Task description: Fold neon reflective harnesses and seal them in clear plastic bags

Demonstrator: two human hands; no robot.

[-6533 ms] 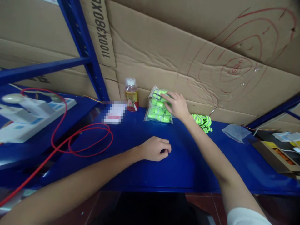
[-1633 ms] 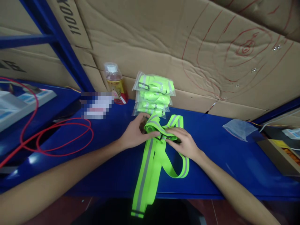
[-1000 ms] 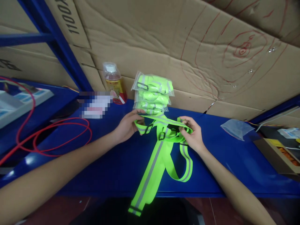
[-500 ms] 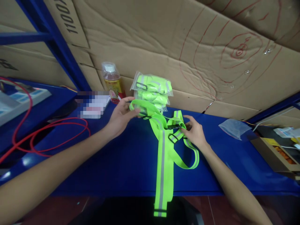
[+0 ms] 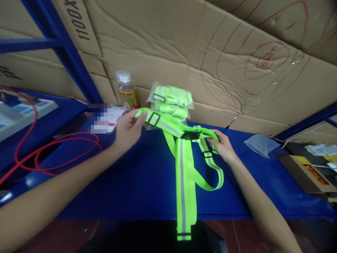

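Note:
A neon-green reflective strap harness (image 5: pixel 185 175) with grey stripes lies on the blue table, its long end hanging past the front edge. My left hand (image 5: pixel 129 128) pinches a looped strap end near a black slide buckle. On the other side, my right hand (image 5: pixel 223 143) grips the strap beyond a black clip buckle. Between both hands the strap is stretched nearly straight, a little above the table. A smaller loop with another black slider curves below my right hand. Behind the strap stand stacked clear bags of folded green straps (image 5: pixel 172 100).
A bottle (image 5: pixel 127 93) with a yellow label stands beside the stack, against the cardboard wall (image 5: pixel 158 45). Red cable (image 5: pixel 65 137) coils at left near a white printed item (image 5: pixel 113 116). An empty clear bag (image 5: pixel 262 144) and an open cardboard box (image 5: pixel 302 175) are at right.
My left hand has drawn the strap end left and toward me, and my right hand has shifted slightly right. The bunched upper strap is now pulled straight, its slider and clip buckle showing.

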